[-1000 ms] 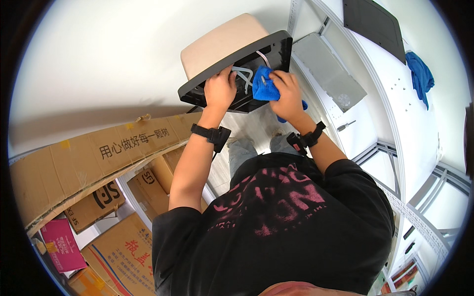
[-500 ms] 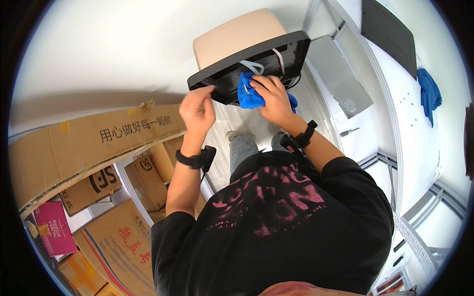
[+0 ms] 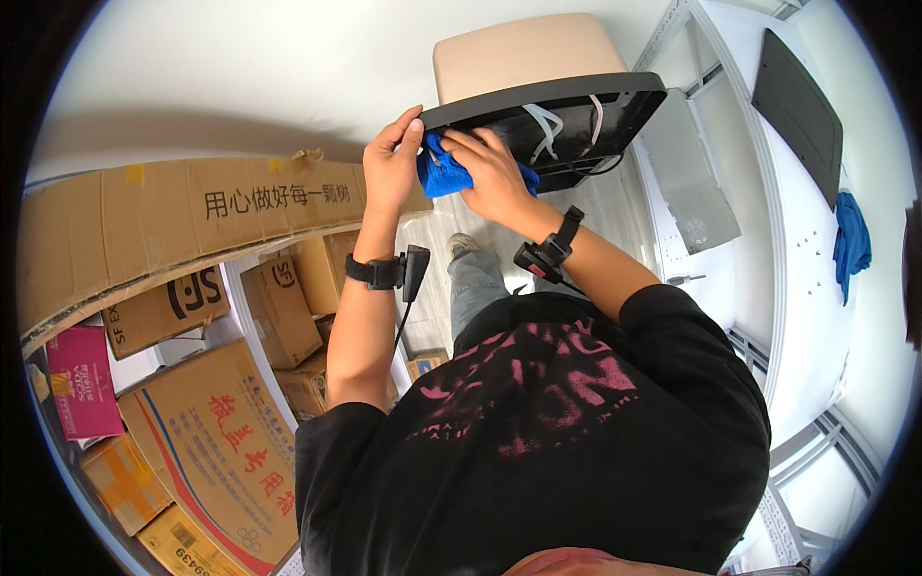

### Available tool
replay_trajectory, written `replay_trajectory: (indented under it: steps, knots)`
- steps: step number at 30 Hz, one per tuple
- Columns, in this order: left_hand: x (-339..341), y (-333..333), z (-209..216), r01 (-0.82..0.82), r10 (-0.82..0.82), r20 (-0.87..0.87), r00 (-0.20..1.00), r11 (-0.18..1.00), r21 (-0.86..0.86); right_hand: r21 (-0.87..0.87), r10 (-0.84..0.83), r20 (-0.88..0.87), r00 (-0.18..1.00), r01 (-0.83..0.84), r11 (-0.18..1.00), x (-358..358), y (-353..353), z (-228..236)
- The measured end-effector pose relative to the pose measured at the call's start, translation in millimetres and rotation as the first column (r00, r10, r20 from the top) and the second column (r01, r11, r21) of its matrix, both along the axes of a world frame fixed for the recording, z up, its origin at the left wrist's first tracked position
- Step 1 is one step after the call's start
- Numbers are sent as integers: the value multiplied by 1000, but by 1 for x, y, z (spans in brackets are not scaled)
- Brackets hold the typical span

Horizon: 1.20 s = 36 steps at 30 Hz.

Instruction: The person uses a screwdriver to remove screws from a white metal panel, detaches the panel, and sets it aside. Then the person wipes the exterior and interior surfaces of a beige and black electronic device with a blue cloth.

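A shallow black plastic housing stands tilted before me, its dark hollow side toward me with pale strips and a black cable. My left hand grips its left corner, thumb on the near side of the rim. In my right hand is a bunched blue cloth, pressed against the housing's inner face near that same corner. The fingertips of the right hand are partly hidden by the cloth and the housing's edge.
Behind the housing is a beige padded seat. Cardboard boxes fill a shelf on my left, under a long carton. To the right, a white worktop carries a dark flat panel, a blue rag and small screws.
My left hand has closed on the housing's left corner. My right hand has moved the cloth leftward along the inside toward it. The view has shifted, so the housing appears farther right.
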<state>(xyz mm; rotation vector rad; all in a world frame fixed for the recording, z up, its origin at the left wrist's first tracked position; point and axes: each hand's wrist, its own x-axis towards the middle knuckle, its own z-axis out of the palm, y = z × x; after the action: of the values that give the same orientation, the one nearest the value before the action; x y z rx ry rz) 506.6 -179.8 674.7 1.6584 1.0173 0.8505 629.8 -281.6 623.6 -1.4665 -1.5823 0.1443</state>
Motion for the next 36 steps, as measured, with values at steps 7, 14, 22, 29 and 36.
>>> replay_trajectory:
  steps: [7, 14, 22, 29, 36]
  knots:
    - [-2, 11, -7, -9, 11, -60, 998, 999, 35, -145, -32, 115, 993, 49, 988, -6, 8, -9]
    - [-1, 15, -6, 30, -27, -79, 996, 999, 35, -213, -3, 94, 996, 23, 977, -3, 12, -3]
    - [-6, 17, -3, 83, -84, -24, 996, 995, -59, -225, 112, 6, 994, -108, 968, 8, -3, -2]
    - [-4, 15, -4, 72, -69, 39, 997, 995, -71, -125, -76, 76, 994, 85, 989, -6, 6, -13]
    - [-8, 15, -8, 74, -73, 32, 997, 996, -58, -223, 116, 31, 993, -107, 969, 6, -3, -17]
